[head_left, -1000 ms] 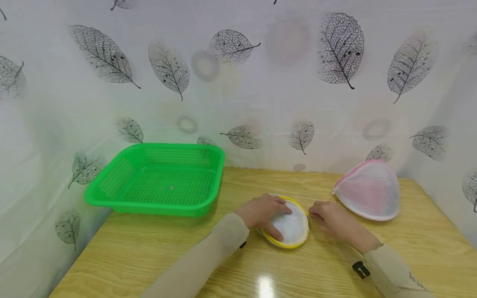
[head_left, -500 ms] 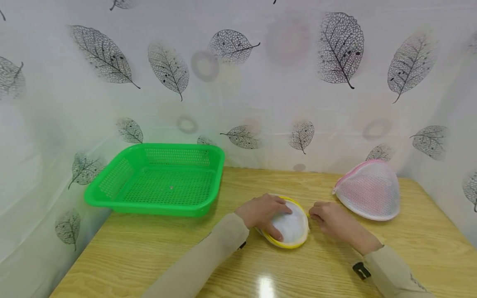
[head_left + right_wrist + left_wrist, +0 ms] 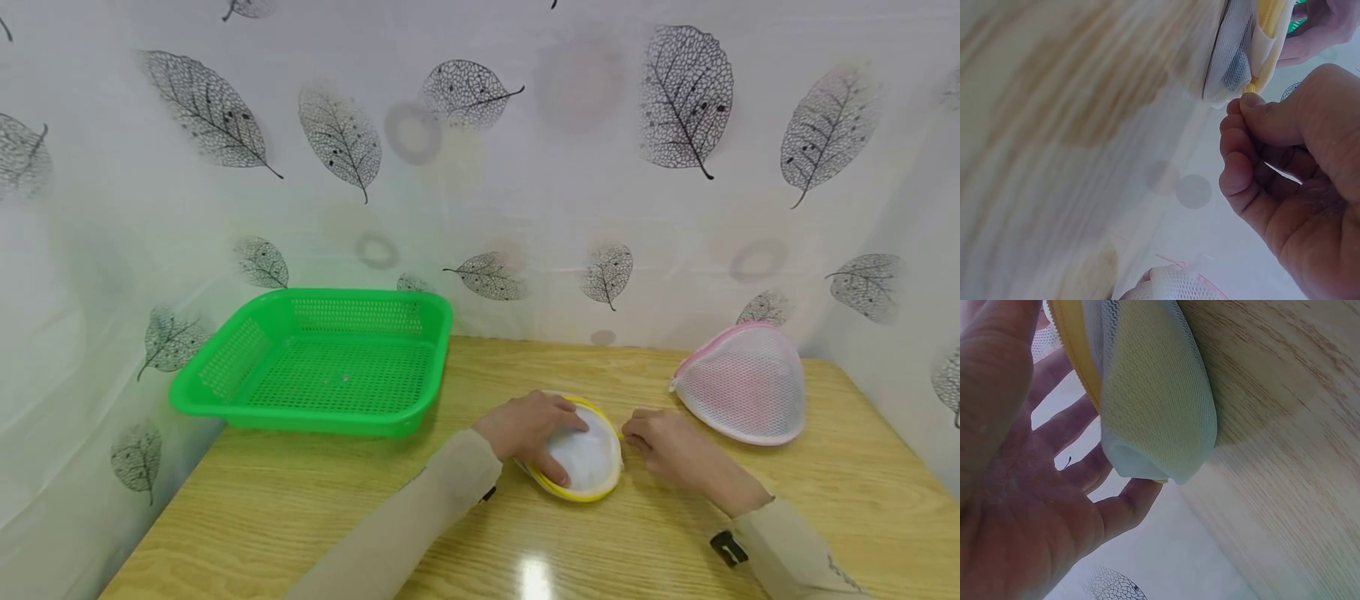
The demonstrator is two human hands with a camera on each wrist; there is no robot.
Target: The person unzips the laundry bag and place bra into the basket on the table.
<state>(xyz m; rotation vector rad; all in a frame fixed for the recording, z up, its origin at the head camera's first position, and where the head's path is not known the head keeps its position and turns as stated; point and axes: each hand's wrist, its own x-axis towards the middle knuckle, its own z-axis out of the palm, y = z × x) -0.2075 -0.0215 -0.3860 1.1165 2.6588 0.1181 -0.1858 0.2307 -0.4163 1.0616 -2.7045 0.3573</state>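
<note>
Green plastic makes the basket (image 3: 311, 422) at the left of the pale wood-grained desk (image 3: 300, 525), its sides and floor pierced with rows of holes. To its right, near the middle of the desk, is the round white mesh bag (image 3: 588, 458) with a yellow zip (image 3: 1075, 347) along its edge. The left hand (image 3: 528, 429) lies over this bag's left part, thumb and fingers spread across it and holding it; in the left wrist view a fingertip bends in against the mesh. At the bag's right edge the right hand (image 3: 663, 442) pinches a small yellow tab (image 3: 1250, 87) between thumb and forefinger, its other fingers curled. Farther right, just beyond that hand and apart from it, sits a second white mesh bag with pink trim (image 3: 746, 392).

Over the last second hardly anything has changed: both hands, the bag and the tab are where they were, save for a very slight shift of the right hand. I take this as a pause in the work on the zip, with the left hand steadying the bag and the tab gaining no visible ground along the edge.
</note>
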